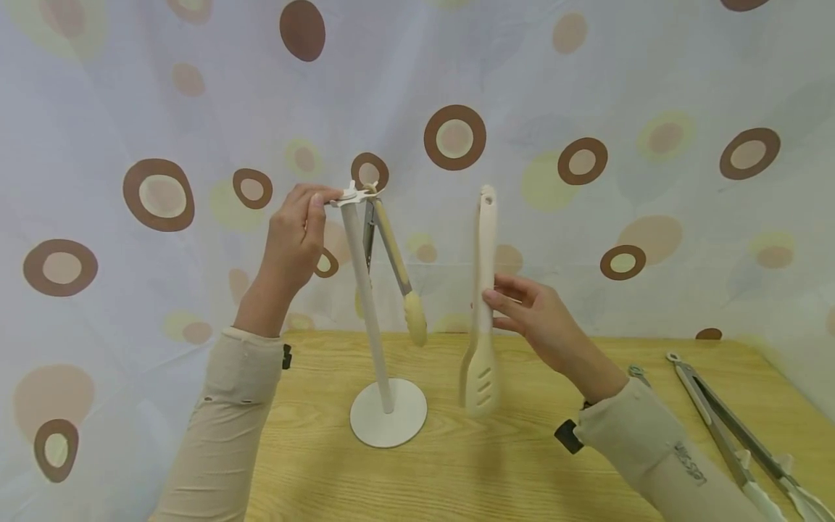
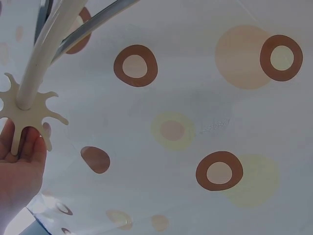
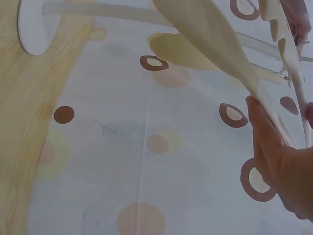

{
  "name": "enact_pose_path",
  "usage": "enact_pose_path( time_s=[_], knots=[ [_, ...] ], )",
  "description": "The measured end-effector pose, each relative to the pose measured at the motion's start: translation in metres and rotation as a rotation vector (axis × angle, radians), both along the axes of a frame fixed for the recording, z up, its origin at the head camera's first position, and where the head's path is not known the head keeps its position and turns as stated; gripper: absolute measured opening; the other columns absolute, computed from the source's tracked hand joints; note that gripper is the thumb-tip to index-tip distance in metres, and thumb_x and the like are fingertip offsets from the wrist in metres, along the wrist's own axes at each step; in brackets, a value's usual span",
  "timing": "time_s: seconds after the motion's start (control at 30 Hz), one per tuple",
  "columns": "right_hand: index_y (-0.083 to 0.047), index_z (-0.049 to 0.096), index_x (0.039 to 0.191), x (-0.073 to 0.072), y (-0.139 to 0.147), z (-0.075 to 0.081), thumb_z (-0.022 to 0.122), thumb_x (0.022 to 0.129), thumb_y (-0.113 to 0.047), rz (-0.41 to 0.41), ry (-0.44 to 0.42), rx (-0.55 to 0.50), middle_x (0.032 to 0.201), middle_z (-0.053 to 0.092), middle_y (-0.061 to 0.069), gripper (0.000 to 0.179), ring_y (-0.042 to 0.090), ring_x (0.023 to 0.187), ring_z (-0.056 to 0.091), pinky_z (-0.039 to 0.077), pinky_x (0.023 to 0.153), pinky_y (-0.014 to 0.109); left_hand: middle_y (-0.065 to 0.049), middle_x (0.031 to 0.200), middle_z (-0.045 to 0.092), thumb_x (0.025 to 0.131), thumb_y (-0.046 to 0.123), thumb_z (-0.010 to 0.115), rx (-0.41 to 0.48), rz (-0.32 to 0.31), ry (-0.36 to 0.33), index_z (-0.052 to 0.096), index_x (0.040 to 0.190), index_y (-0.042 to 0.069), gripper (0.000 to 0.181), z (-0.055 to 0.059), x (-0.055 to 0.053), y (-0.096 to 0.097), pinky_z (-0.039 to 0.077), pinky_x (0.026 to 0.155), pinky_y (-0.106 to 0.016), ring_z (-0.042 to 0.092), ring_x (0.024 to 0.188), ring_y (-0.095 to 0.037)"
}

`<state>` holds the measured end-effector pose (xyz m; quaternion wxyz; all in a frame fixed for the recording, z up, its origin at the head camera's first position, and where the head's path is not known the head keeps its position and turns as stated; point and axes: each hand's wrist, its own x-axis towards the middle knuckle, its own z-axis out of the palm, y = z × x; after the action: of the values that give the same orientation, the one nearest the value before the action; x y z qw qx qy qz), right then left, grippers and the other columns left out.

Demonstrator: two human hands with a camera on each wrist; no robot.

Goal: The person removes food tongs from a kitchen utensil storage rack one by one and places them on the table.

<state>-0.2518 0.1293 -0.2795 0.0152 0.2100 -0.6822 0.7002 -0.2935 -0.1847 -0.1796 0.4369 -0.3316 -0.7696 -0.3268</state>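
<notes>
My left hand (image 1: 292,235) pinches the edge of the pronged hook top (image 1: 352,196) of a white utensil stand (image 1: 367,304). The left wrist view shows that hook top (image 2: 30,117) from below, with fingers at its prongs. From one hook hang metal tongs (image 1: 393,250) with yellow tips. To the right of the stand, my right hand (image 1: 541,319) holds cream tongs (image 1: 488,246) upright by the handle, above the table. One arm ends in a slotted spatula head; in the right wrist view the other arm (image 3: 281,32) has a wavy edge.
On the right of the wooden table (image 1: 430,478) lie long grey tongs (image 1: 724,420) with pale tips. The end of another green-grey utensil (image 1: 637,372) shows beside my right sleeve. A dotted curtain (image 1: 404,65) hangs behind the table.
</notes>
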Motion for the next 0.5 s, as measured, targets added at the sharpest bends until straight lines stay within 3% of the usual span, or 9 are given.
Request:
enact_pose_path(
  time_s=[0.5],
  knots=[
    [0.010,0.045,0.134,0.003,0.028,-0.012,0.062,0.095,-0.023,-0.129,-0.058,0.097,0.105,0.057,0.007,0.054,0.009,0.093,0.064,0.054,0.082,0.035,-0.019,0.109,0.061,0.101,0.006,0.036,-0.004,0.001,-0.006,0.066,0.111,-0.006,0.034,0.000,0.000,0.001,0.044,0.091,-0.044,0.056,0.107,-0.031]
  ],
)
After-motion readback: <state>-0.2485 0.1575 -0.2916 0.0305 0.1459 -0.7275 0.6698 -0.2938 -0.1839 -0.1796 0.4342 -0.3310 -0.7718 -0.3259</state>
